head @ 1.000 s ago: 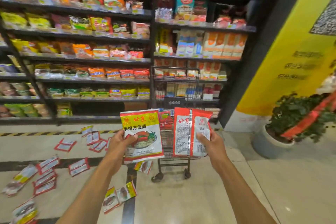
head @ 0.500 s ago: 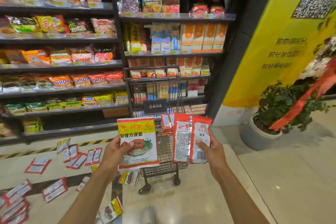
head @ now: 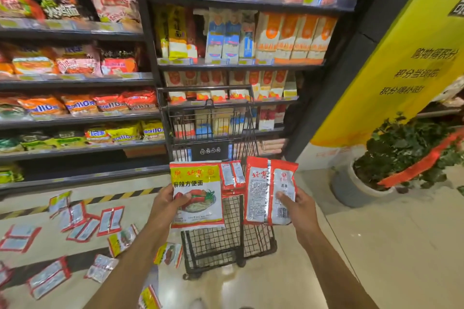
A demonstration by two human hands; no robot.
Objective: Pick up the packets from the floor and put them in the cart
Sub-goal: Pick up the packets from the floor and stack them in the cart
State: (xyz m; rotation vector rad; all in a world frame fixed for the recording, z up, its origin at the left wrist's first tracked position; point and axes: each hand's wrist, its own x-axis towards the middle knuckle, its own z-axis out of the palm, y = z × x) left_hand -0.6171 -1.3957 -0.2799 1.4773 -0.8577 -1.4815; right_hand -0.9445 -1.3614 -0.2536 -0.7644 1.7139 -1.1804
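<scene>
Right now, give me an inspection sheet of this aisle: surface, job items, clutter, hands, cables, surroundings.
surface: pale tiled floor, with a hazard strip along the shelf base.
job's things: wire cart straight ahead; red packets in cart appear to sit inside. A yellow-front packet and a red-backed packet are held over it. Loose floor packets lie scattered at left.
clutter: nothing seen beyond those packets.
grippers: left hand grips the yellow-front packet; right hand grips the red-backed packet.
cables: nothing seen.
surroundings: stocked shelves, yellow sign panel, potted plant at right.
</scene>
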